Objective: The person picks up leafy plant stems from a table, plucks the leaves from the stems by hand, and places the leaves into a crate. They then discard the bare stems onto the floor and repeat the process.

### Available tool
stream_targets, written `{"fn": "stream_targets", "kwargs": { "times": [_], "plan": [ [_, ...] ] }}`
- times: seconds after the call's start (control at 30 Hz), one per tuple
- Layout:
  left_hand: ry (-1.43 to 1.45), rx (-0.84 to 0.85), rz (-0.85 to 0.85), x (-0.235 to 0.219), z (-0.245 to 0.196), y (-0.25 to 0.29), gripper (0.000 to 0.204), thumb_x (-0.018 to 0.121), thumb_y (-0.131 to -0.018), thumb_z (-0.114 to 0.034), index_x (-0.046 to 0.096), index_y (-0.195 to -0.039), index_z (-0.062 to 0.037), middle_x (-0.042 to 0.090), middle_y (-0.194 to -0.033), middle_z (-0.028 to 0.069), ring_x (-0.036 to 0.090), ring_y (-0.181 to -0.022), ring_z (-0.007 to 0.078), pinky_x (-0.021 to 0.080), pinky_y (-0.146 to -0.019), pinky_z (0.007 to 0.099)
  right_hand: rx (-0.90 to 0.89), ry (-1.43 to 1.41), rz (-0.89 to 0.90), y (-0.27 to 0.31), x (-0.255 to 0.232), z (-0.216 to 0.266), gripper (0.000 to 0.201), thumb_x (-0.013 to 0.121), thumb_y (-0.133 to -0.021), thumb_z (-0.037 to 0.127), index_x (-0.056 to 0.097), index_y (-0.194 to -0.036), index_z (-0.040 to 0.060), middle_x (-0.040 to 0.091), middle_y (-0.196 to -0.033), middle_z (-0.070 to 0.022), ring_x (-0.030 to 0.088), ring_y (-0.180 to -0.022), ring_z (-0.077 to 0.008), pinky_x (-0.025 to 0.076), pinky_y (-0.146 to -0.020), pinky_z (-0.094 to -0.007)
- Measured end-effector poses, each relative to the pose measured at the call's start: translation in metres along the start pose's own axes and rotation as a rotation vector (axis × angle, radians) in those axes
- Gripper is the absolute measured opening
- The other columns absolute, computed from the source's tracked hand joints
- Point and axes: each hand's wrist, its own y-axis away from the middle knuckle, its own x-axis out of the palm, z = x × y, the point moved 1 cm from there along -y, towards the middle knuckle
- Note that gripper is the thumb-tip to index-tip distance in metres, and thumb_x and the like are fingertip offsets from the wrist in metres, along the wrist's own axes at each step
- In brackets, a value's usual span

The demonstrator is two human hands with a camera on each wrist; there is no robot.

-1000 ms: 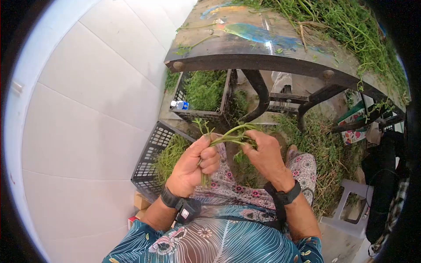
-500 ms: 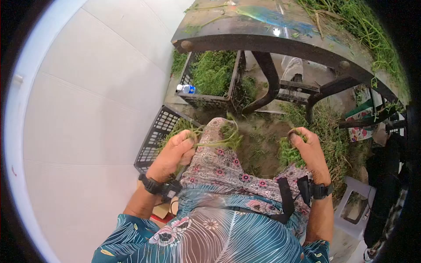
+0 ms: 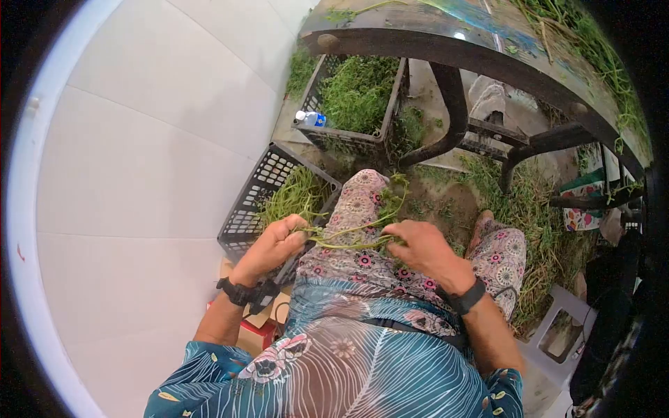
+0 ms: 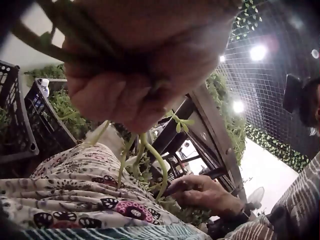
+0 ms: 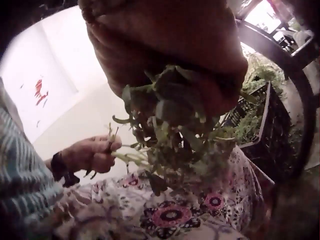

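Note:
In the head view the left hand [image 3: 270, 249] grips the ends of green stems [image 3: 348, 245] above the lap. Its curled fingers close round them, as the left wrist view of that hand [image 4: 125, 75] also shows. The stems stretch across to the right hand [image 3: 431, 254], whose fingers are bent at their leafy part. Under the right hand [image 5: 170, 45] in the right wrist view hangs a bunch of leaves [image 5: 170, 125]. A leafy sprig [image 3: 397, 191] sticks up between the hands, over the patterned trousers [image 3: 359, 202].
Beside the left knee stands a black crate [image 3: 245, 202] of stems. A second crate [image 3: 380, 141] of leafy greens, with a small bottle [image 3: 311, 118], is under the table [image 3: 390, 28]. Plant debris [image 3: 536, 230] covers the floor at right, near a grey stool [image 3: 540, 355].
The right hand went out to the right with greens, then came back to the stems without that clump showing. The left hand moved left and down, still gripping stems. The view has shifted.

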Motion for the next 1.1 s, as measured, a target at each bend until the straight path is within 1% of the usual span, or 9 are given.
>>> {"fn": "stream_targets", "kwargs": {
  "times": [0.1, 0.2, 0.5, 0.6, 0.7, 0.8, 0.9, 1.0, 1.1],
  "plan": [
    [0.080, -0.002, 0.009, 0.001, -0.002, 0.000, 0.010, 0.048, -0.089, -0.013, 0.049, -0.095, -0.0052, 0.038, -0.066, -0.0075, 0.035, -0.060, 0.0027, 0.031, -0.052, 0.0182, -0.023, 0.069, 0.106, -0.005, 0.016, 0.004, 0.027, 0.064, -0.074, 0.015, 0.059, -0.100, 0.0074, 0.050, -0.083, -0.0133, 0.053, -0.080, -0.0325, 0.043, -0.069, -0.0426],
    [0.104, 0.010, 0.027, 0.002, -0.004, 0.000, 0.009, 0.048, -0.089, -0.012, 0.049, -0.094, -0.0049, 0.038, -0.066, -0.0074, 0.036, -0.060, 0.0032, 0.032, -0.053, 0.0186, -0.015, 0.089, 0.210, -0.007, 0.021, 0.008, 0.027, 0.064, -0.073, 0.012, 0.059, -0.100, 0.0075, 0.051, -0.083, -0.0130, 0.053, -0.080, -0.0326, 0.043, -0.068, -0.0421],
    [-0.033, 0.006, 0.047, -0.004, -0.015, 0.006, 0.010, 0.047, -0.086, -0.010, 0.050, -0.093, -0.0037, 0.041, -0.067, -0.0064, 0.037, -0.060, 0.0043, 0.034, -0.055, 0.0197, -0.042, 0.064, 0.086, 0.004, -0.003, 0.005, 0.020, 0.061, -0.077, 0.011, 0.060, -0.094, 0.0032, 0.054, -0.083, -0.0142, 0.055, -0.079, -0.0302, 0.045, -0.069, -0.0389],
    [0.004, 0.051, 0.054, -0.004, -0.013, 0.006, 0.011, 0.049, -0.087, -0.014, 0.050, -0.093, -0.0040, 0.040, -0.065, -0.0064, 0.036, -0.059, 0.0047, 0.032, -0.053, 0.0199, 0.197, -0.252, -0.005, 0.001, -0.004, 0.006, 0.018, 0.056, -0.079, 0.013, 0.058, -0.092, 0.0007, 0.059, -0.082, -0.0138, 0.056, -0.075, -0.0238, 0.044, -0.068, -0.0349],
    [0.075, 0.081, 0.055, 0.002, -0.010, 0.004, 0.014, 0.050, -0.088, -0.018, 0.050, -0.091, -0.0043, 0.039, -0.064, -0.0065, 0.034, -0.056, 0.0048, 0.031, -0.051, 0.0199, 0.288, -0.389, -0.049, -0.001, -0.003, -0.004, 0.020, 0.053, -0.079, 0.015, 0.057, -0.089, -0.0011, 0.060, -0.080, -0.0121, 0.055, -0.074, -0.0178, 0.043, -0.067, -0.0320],
    [0.072, 0.040, 0.034, 0.001, -0.014, 0.006, 0.011, 0.048, -0.087, -0.014, 0.051, -0.093, -0.0044, 0.040, -0.066, -0.0072, 0.036, -0.059, 0.0039, 0.033, -0.054, 0.0194, 0.465, -0.471, -0.067, -0.002, -0.007, -0.023, 0.021, 0.053, -0.079, 0.016, 0.057, -0.090, -0.0017, 0.059, -0.080, -0.0103, 0.054, -0.074, -0.0174, 0.044, -0.067, -0.0320],
    [0.120, -0.007, 0.016, -0.008, -0.008, 0.009, 0.011, 0.049, -0.088, -0.016, 0.051, -0.092, -0.0053, 0.040, -0.065, -0.0080, 0.035, -0.058, 0.0025, 0.030, -0.052, 0.0182, 0.526, -0.433, -0.116, 0.001, -0.028, -0.016, 0.021, 0.053, -0.078, 0.015, 0.057, -0.090, -0.0011, 0.059, -0.081, -0.0103, 0.054, -0.076, -0.0176, 0.044, -0.070, -0.0320],
    [0.118, -0.014, 0.025, -0.008, -0.010, 0.008, 0.013, 0.050, -0.089, -0.019, 0.049, -0.093, -0.0062, 0.038, -0.064, -0.0085, 0.033, -0.055, 0.0018, 0.026, -0.048, 0.0177, 0.221, -0.323, -0.045, -0.002, -0.021, -0.005, 0.023, 0.056, -0.077, 0.017, 0.058, -0.094, 0.0002, 0.060, -0.082, -0.0127, 0.057, -0.077, -0.0230, 0.045, -0.071, -0.0343],
    [0.184, 0.018, 0.046, -0.006, -0.003, 0.005, 0.018, 0.052, -0.091, -0.024, 0.048, -0.096, -0.0068, 0.035, -0.060, -0.0084, 0.030, -0.050, 0.0023, 0.022, -0.044, 0.0187, -0.053, -0.109, 0.015, 0.000, 0.015, -0.008, 0.028, 0.061, -0.075, 0.017, 0.059, -0.099, 0.0025, 0.059, -0.085, -0.0154, 0.058, -0.081, -0.0307, 0.046, -0.071, -0.0387]
  ]
}}
